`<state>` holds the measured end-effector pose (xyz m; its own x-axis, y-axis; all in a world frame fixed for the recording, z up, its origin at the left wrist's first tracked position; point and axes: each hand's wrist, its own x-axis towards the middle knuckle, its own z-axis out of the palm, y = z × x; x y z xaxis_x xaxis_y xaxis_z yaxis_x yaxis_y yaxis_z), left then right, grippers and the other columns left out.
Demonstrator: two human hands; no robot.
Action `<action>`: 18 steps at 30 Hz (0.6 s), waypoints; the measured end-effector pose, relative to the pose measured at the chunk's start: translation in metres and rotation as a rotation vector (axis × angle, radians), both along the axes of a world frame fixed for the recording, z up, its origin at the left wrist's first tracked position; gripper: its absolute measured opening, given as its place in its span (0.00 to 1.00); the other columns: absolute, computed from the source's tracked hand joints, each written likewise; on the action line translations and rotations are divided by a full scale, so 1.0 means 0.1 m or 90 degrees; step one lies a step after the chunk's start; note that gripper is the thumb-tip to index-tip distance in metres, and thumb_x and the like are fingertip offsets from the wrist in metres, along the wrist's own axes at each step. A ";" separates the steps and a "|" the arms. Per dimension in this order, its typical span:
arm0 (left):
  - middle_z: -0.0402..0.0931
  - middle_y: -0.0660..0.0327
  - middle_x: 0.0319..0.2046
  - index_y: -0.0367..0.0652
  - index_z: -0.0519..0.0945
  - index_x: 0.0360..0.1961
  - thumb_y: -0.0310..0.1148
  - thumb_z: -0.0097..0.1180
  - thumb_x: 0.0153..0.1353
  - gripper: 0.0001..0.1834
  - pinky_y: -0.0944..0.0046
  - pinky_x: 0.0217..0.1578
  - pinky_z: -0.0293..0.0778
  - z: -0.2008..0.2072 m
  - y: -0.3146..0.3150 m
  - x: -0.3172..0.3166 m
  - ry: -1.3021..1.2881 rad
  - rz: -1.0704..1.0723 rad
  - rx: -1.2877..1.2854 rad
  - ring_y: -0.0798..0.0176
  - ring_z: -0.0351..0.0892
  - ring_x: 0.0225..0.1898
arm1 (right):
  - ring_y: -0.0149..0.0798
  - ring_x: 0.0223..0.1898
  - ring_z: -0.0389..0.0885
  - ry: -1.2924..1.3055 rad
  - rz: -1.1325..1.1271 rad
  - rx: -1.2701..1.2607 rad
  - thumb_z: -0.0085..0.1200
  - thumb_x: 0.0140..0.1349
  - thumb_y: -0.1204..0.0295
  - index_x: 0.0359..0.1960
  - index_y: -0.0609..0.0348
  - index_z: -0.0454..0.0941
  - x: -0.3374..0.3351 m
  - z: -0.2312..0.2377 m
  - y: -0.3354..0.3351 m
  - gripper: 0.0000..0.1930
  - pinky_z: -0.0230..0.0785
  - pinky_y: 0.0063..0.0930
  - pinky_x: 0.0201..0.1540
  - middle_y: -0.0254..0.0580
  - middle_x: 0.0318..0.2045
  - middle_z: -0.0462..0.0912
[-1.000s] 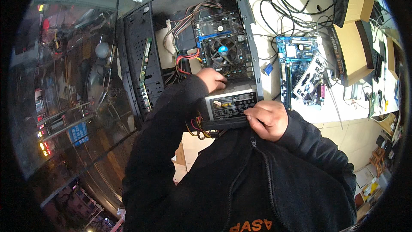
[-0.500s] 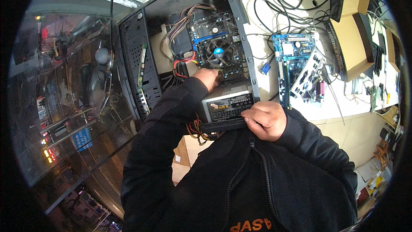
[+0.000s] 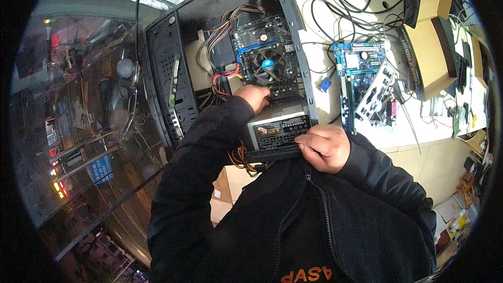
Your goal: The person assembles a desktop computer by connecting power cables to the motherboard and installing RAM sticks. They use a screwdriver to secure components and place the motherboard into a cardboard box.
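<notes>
An open computer case (image 3: 175, 13) lies before me, with a motherboard (image 3: 285, 47) and a round black CPU fan (image 3: 268, 67) inside. My left hand (image 3: 253, 97) reaches in below the fan, at the board's lower edge next to the power supply (image 3: 280, 130). Its fingers are pressed together, and whatever is between them is hidden. My right hand (image 3: 326, 148) is curled over the near edge of the case by the power supply's corner. Red, black and yellow wires (image 3: 222, 78) run beside the board.
On the white table to the right are a blue motherboard (image 3: 361, 52), a metal I/O plate (image 3: 374, 91), a blue cable plug (image 3: 325, 84) and tangled black cables (image 3: 314, 13). An open cardboard box (image 3: 427, 55) stands beyond them. Glass (image 3: 78, 99) lies left of the case.
My left hand has shifted very slightly at the board's lower edge. The right hand stays at the case edge.
</notes>
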<state>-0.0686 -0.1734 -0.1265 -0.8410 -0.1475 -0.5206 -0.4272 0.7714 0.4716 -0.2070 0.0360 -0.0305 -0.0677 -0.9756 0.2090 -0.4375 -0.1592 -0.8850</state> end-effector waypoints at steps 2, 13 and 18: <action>0.77 0.51 0.30 0.42 0.77 0.35 0.35 0.57 0.51 0.11 0.51 0.38 0.71 -0.04 0.01 0.00 0.006 -0.011 -0.016 0.47 0.76 0.37 | 0.43 0.20 0.74 -0.001 -0.001 0.000 0.53 0.49 0.78 0.30 0.62 0.75 0.00 0.00 0.00 0.06 0.67 0.34 0.22 0.41 0.19 0.72; 0.77 0.49 0.27 0.41 0.79 0.29 0.44 0.49 0.54 0.16 0.49 0.36 0.71 -0.18 -0.03 -0.01 -0.050 -0.054 -0.020 0.45 0.76 0.33 | 0.44 0.22 0.75 0.004 0.011 0.003 0.53 0.51 0.76 0.31 0.61 0.75 -0.02 -0.01 0.00 0.06 0.68 0.34 0.23 0.41 0.20 0.73; 0.77 0.49 0.28 0.43 0.79 0.30 0.37 0.52 0.52 0.10 0.50 0.36 0.71 -0.04 0.01 -0.09 -0.078 -0.012 -0.030 0.45 0.76 0.34 | 0.44 0.24 0.76 0.000 0.017 0.015 0.53 0.52 0.74 0.31 0.60 0.75 -0.02 -0.02 0.01 0.06 0.70 0.33 0.25 0.41 0.22 0.75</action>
<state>-0.0776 -0.1728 -0.1305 -0.7745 -0.1588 -0.6123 -0.4647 0.7995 0.3805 -0.2090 0.0369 -0.0328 -0.0417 -0.9818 0.1853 -0.4331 -0.1494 -0.8889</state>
